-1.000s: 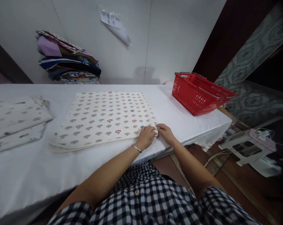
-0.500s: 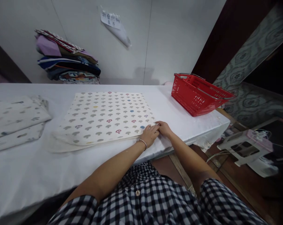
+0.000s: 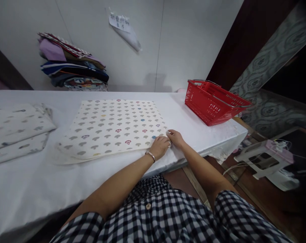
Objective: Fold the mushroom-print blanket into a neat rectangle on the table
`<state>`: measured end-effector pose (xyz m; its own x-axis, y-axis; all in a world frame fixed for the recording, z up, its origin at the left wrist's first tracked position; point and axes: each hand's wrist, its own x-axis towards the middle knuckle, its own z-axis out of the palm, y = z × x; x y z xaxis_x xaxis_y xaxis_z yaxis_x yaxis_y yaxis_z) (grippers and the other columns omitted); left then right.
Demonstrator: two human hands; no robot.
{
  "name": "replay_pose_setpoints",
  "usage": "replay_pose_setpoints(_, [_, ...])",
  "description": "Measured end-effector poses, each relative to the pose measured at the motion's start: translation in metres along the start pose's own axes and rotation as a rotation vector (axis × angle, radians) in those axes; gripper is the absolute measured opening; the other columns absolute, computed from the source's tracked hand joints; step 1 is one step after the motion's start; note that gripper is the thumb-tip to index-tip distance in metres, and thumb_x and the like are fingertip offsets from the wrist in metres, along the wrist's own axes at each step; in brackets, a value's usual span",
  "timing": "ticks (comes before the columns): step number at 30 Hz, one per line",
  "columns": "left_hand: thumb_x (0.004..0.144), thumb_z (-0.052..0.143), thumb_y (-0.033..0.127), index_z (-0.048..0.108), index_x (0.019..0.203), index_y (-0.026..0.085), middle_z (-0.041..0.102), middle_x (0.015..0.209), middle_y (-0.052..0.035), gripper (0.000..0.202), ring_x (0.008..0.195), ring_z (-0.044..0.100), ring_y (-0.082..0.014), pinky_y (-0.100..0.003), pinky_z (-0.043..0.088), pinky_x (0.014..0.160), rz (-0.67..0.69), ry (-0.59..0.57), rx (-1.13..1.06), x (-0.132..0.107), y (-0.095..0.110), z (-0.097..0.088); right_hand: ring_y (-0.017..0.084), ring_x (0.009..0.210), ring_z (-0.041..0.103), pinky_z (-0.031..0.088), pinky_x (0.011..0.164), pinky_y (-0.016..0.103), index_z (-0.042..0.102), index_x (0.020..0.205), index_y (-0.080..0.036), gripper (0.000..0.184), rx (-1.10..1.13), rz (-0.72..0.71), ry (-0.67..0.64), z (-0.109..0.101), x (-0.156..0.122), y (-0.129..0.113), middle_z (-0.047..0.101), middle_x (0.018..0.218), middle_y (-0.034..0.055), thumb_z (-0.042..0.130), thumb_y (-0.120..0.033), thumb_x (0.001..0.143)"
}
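A white cloth [image 3: 122, 123] printed with grey mushrooms and a few red, blue and yellow ones lies folded flat on the table. At its near right corner my left hand [image 3: 160, 147], a bracelet on the wrist, has its fingers closed on the near edge, a bit of pale fabric showing by the fingertips. Just to the right, my right hand [image 3: 176, 138] pinches the same corner from the side. The fingertips are partly hidden. Under the cloth's near left corner a lower layer sticks out slightly.
Another patterned cloth [image 3: 18, 130] lies folded at the left on the white-covered table [image 3: 38, 189]. A stack of folded fabrics [image 3: 74, 64] stands against the wall at the back. A red basket [image 3: 211, 104] sits at the table's right end, with a white plastic stool [image 3: 266, 157] below.
My left hand has shifted slightly left and down along the near edge, apart from the right hand's fingers. The near edge's layers now lie closer together.
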<state>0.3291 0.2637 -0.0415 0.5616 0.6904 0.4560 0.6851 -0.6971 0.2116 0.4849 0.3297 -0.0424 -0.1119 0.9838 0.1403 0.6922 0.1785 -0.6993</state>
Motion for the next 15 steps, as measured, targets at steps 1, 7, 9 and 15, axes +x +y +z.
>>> replay_pose_setpoints(1, [0.087,0.048,0.018,0.061,0.088,0.021,0.060,0.106,-0.0039,0.013,0.102,0.048,-0.0193,-0.038,0.035,0.092,-0.010,-0.003,-0.007,0.002,0.000,0.001,0.013,0.065,0.055,0.042,0.066,0.025,0.065,0.097,-0.018,0.028,0.006,-0.002,0.044,-0.002,-0.004,0.000,0.064,0.073,0.0002,0.052,-0.033,0.077])
replay_pose_setpoints(7, [0.084,0.051,0.017,0.056,0.087,0.017,0.060,0.091,-0.0055,0.007,0.092,0.051,-0.0202,-0.036,0.037,0.085,-0.049,-0.012,0.013,0.006,0.000,0.002,0.014,0.065,0.054,0.043,0.064,0.025,0.062,0.080,-0.019,0.019,0.137,-0.047,0.094,-0.007,-0.051,0.005,0.062,0.073,0.0000,0.048,-0.031,0.078])
replay_pose_setpoints(9, [0.084,0.050,0.017,0.056,0.087,0.016,0.059,0.090,-0.0062,0.006,0.090,0.051,-0.0205,-0.036,0.038,0.083,-0.048,-0.016,0.020,0.007,0.001,0.002,0.013,0.063,0.052,0.042,0.061,0.024,0.062,0.083,-0.019,0.017,0.143,-0.068,0.029,-0.008,-0.067,0.005,0.061,0.072,-0.0012,0.049,-0.029,0.077])
replay_pose_setpoints(15, [0.089,0.042,0.021,0.056,0.087,0.016,0.060,0.087,-0.0066,0.015,0.087,0.052,-0.0202,-0.036,0.039,0.080,-0.064,-0.031,0.007,0.009,0.000,0.003,0.012,0.068,0.051,0.041,0.066,0.025,0.060,0.097,-0.021,0.022,-0.076,-0.183,-0.030,-0.008,-0.080,-0.005,0.060,0.087,0.0010,0.055,-0.027,0.076])
